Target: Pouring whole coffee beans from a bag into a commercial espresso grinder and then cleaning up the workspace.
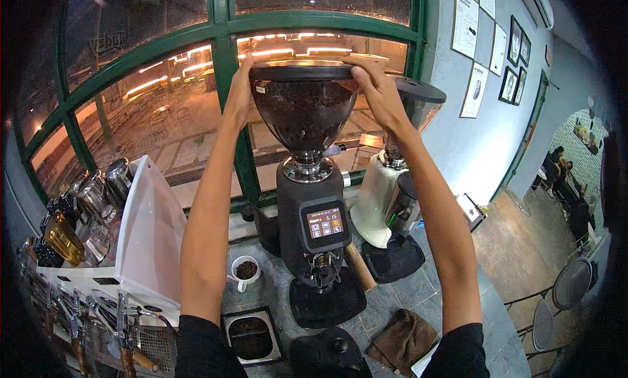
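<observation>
Both arms reach up to the lidded bean hopper of a black electric coffee grinder. My left hand lies along the left side of the round black lid. On the opposite side, my right hand rests its fingers over the lid's rim, thumb against its edge. Dark coffee beans show through the hopper's tinted wall. A lit touchscreen glows on the grinder's front, above the portafilter fork and a black tray. Left of the grinder stands a white cup with coffee beans in it.
A second grinder stands close on the right. An espresso machine bearing metal pitchers fills the left. A knock box, a brown cloth and a black tamping mat lie in front. Behind is a green-framed window.
</observation>
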{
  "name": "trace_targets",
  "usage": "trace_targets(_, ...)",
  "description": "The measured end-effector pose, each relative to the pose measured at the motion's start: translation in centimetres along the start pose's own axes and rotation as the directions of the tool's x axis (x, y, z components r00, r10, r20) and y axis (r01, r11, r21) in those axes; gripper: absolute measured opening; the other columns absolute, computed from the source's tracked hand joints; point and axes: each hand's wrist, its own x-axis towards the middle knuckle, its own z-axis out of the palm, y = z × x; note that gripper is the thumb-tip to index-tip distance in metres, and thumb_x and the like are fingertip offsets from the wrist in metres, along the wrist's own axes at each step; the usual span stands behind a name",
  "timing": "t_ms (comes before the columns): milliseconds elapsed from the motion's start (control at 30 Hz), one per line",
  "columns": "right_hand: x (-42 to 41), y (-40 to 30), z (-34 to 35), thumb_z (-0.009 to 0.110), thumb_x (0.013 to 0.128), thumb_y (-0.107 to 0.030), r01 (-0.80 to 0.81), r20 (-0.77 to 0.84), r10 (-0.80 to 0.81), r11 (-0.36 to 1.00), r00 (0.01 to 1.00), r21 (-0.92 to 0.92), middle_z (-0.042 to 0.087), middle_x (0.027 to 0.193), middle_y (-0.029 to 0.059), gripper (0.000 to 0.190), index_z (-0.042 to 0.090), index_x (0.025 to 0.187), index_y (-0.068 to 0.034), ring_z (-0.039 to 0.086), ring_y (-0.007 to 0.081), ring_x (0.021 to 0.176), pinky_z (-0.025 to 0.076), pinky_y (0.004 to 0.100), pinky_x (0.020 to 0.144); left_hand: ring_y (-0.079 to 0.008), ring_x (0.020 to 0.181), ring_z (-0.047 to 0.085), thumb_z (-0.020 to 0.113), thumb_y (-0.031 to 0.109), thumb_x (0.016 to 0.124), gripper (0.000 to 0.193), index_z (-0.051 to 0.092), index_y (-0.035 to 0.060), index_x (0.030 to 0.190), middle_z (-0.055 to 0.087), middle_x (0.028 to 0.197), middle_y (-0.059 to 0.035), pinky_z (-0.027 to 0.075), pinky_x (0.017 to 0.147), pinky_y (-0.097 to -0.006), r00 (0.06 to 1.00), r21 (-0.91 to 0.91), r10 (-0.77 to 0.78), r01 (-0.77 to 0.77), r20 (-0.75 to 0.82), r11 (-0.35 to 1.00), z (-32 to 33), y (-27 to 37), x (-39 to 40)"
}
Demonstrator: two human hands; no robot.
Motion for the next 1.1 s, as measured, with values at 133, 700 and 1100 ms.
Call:
trace_targets(133,0.3,1.0,0.9,0.051,0.093,-0.035,-0.012,-0.028,0.014,0.997,1.000,0.075,0.058,0.120,0.0137,0.039,0.060,0.117,-0.006,0.053,0.0240,0.112,0.039,0.0343,0.096,-0.0171,0.091,0.057,0.032,0.053,0.095,0.063,0.058,-0.0003,0.116,0.062,0.102,-0.0084,0.042,0.086,-0.0320,0.999,-0.031,0.053,-0.053,0.007,0.998,0.4,0.4,-0.8)
trace_targets(700,0.8,-2.4,2.3,0.059,0.087,-0.041,-0.008,0.021,0.008,1.000,1.000,-0.013,0.055,0.110,0.0123,0.044,0.061,0.113,-0.005,0.054,0.0206,0.106,0.045,0.0334,0.088,-0.0160,0.091,0.054,0.046,0.055,0.091,0.053,0.061,0.0072,0.110,0.059,0.103,-0.0063,0.042,0.082,-0.0297,0.954,0.183,0.298,-0.297,0.024,0.937,-0.1,0.1,-0.4)
trace_targets(1100,0.8,-1.2,2.0,0.068,0.083,-0.035,0.042,-0.044,-0.037,0.992,0.998,0.120,0.055,0.115,0.0105,0.039,0.065,0.107,-0.005,0.057,0.0202,0.101,0.048,0.0313,0.082,-0.0140,0.095,0.054,0.060,0.047,0.087,0.044,0.063,0.0074,0.106,0.060,0.103,-0.0046,0.042,0.085,-0.0285,0.923,0.202,0.347,-0.376,0.165,0.904,-0.4,0.6,-1.6)
